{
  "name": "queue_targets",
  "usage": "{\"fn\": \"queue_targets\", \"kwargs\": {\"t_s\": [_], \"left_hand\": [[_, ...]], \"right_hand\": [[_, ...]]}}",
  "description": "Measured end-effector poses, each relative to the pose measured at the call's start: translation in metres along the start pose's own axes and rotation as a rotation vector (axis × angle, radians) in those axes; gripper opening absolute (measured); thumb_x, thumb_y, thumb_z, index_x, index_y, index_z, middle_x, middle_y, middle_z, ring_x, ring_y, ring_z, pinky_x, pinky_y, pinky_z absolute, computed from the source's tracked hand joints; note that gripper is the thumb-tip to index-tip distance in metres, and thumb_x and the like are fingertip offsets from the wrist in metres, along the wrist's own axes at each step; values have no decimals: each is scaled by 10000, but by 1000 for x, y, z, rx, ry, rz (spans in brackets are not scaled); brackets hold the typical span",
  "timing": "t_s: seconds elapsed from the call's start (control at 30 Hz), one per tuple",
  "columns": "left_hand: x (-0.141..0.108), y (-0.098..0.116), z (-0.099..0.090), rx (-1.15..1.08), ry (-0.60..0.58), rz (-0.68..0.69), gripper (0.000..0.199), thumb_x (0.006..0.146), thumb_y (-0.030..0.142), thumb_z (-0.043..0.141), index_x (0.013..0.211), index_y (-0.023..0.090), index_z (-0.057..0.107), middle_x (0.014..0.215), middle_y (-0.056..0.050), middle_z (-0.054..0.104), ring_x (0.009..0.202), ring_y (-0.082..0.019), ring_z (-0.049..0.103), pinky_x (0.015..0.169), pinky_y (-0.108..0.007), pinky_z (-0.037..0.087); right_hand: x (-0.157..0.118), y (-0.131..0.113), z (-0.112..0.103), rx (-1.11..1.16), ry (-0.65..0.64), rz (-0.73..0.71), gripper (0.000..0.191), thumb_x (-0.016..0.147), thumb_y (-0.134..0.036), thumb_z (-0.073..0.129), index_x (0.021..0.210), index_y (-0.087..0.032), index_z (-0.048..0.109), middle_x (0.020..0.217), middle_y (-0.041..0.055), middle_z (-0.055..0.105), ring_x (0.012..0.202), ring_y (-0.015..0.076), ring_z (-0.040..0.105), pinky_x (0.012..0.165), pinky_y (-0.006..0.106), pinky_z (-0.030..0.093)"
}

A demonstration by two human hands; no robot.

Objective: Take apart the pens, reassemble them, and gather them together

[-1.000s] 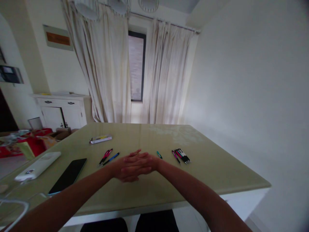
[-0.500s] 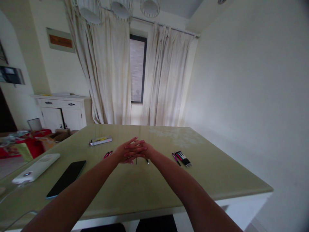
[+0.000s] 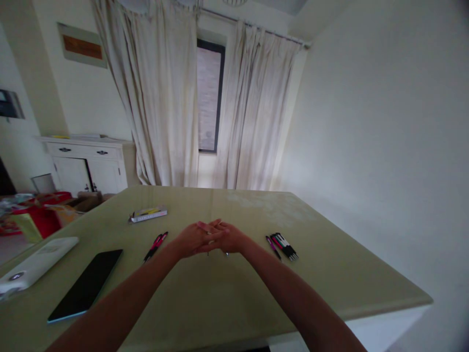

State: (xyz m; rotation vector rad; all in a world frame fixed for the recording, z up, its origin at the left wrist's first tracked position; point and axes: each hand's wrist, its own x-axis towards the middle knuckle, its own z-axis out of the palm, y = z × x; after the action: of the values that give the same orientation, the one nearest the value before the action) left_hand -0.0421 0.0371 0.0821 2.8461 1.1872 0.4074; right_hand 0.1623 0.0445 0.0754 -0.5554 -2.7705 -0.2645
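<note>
My left hand [image 3: 192, 239] and my right hand [image 3: 232, 238] are clasped, fingers interlaced, at the end of both outstretched arms. They are above the middle of a greenish table [image 3: 212, 303]. Two thin tips of something, perhaps pens, peek out below the hands; the rest is hidden. Left of my hands lie two pink-and-black pens [image 3: 156, 246], partly behind my left forearm. Over to the right, a row of several pens [image 3: 284, 245] in different colours lies side by side, with a purple pen [image 3: 273, 247] along its left edge.
A black-screened phone or tablet [image 3: 88, 283] lies at the left, beside a white device [image 3: 40, 261]. A small flat box [image 3: 149, 214] with something yellow on it sits farther back. Behind are a white cabinet [image 3: 88, 166], red bags [image 3: 40, 217] and curtains [image 3: 168, 107].
My clasped hands have moved slightly down in view and turned, with the interlaced fingers now less spread. The view has shifted and tilted downward; more of the pens at the left shows.
</note>
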Motion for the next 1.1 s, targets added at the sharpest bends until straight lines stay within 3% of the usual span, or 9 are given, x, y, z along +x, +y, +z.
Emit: {"fn": "queue_targets", "kwargs": {"t_s": [0.03,0.07,0.13,0.17,0.23,0.37,0.57,0.83,1.1], "left_hand": [[0,0,8,-37,-17,5,647,825,298,617,1451,299,450,1403,-100,583,1244,-258,568,1034,-335,396],[0,0,16,-77,21,-90,632,874,313,557,1483,283,390,1310,-107,645,1176,-249,613,1000,-337,414],[2,1,31,-168,146,-399,545,960,372,412,1484,240,346,1141,-100,709,1013,-233,680,896,-335,458],[3,2,37,-181,179,-514,487,976,395,365,1424,208,412,1040,-99,725,952,-239,690,854,-343,467],[4,6,47,-147,165,-595,423,973,475,340,1176,188,576,920,-100,720,871,-264,688,790,-365,473],[-1,13,63,-101,59,-573,366,920,512,429,855,197,603,878,-104,689,868,-281,666,777,-387,469],[-14,11,71,3,-16,-549,305,953,265,334,934,177,626,1000,-135,674,926,-271,663,785,-376,482],[-25,13,61,131,-111,-507,380,946,149,295,1035,130,664,1072,-184,658,1017,-318,641,794,-400,496],[-22,18,63,124,29,-588,341,915,138,335,1018,126,660,1097,-211,656,1065,-332,615,891,-426,461]], "right_hand": [[-6,-4,10,-20,34,14,379,932,-112,522,1157,-367,689,1488,5,488,1314,214,478,1066,421,397],[-11,-8,20,-33,87,56,381,937,-118,505,1181,-356,676,1481,31,495,1262,217,521,1030,416,422],[-19,-17,36,-31,235,233,394,924,-140,495,1269,-284,618,1444,98,519,1165,226,574,972,398,451],[-22,-21,42,-23,348,384,398,924,-139,475,1289,-242,595,1394,123,553,1157,232,572,964,394,449],[-25,-26,48,1,479,591,329,940,-160,450,1223,-206,611,1208,128,638,1078,239,583,923,382,451],[-31,-28,48,-2,449,652,163,936,-223,494,986,-219,649,951,86,647,927,243,568,857,386,430],[-36,-21,54,7,406,702,140,944,-259,512,981,-216,641,983,75,629,933,227,541,858,367,414],[-33,-17,58,-50,376,737,147,957,-230,490,958,-202,634,965,73,630,927,224,542,854,360,408],[-18,-41,54,65,616,809,183,987,-280,454,978,-218,626,967,81,638,937,245,554,838,381,403]]}}
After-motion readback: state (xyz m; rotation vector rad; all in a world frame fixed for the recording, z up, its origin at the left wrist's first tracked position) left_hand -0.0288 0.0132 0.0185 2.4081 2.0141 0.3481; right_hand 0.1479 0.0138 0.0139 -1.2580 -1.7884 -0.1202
